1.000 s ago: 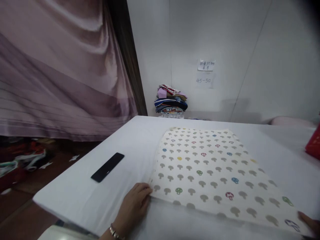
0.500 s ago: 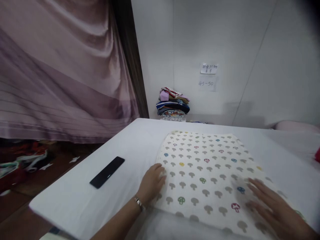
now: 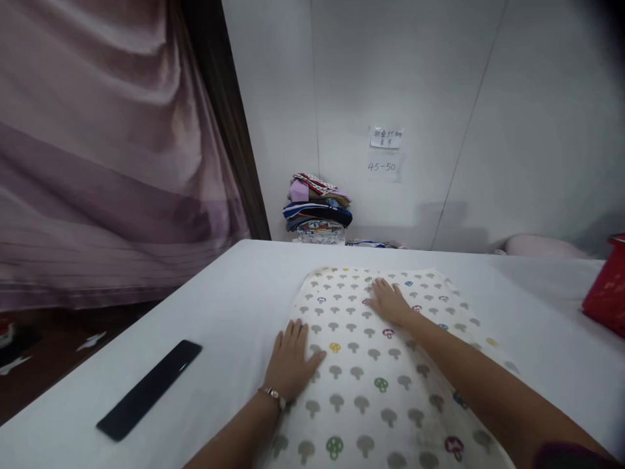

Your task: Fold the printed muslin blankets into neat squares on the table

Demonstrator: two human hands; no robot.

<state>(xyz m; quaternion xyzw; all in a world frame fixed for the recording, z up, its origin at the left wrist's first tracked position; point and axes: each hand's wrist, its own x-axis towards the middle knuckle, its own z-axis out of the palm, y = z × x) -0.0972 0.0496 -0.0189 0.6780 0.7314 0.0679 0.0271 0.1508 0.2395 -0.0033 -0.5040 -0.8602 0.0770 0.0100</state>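
A white cloth printed with grey and coloured mushrooms (image 3: 361, 378) lies spread over the white table. On its left edge rests my left hand (image 3: 291, 361), palm down with the fingers apart and a metal band at the wrist. My right hand (image 3: 390, 303) lies flat on the cloth's far half, fingers stretched toward the back edge. Neither hand grips the fabric. The cloth's near edge runs out of the bottom of the view.
On the white table (image 3: 229, 293), a flat black rectangular object (image 3: 151, 389) lies to the left. Behind the far edge rises a pile of folded clothes (image 3: 318, 208). Paper signs (image 3: 385, 153) hang on the wall. A red basket (image 3: 608, 286) stands right; a pink curtain (image 3: 97, 150) hangs left.
My right hand has moved from the cloth's near right side to its far middle. My left hand has flattened on the left edge. The view has shifted, bringing the red basket further in.
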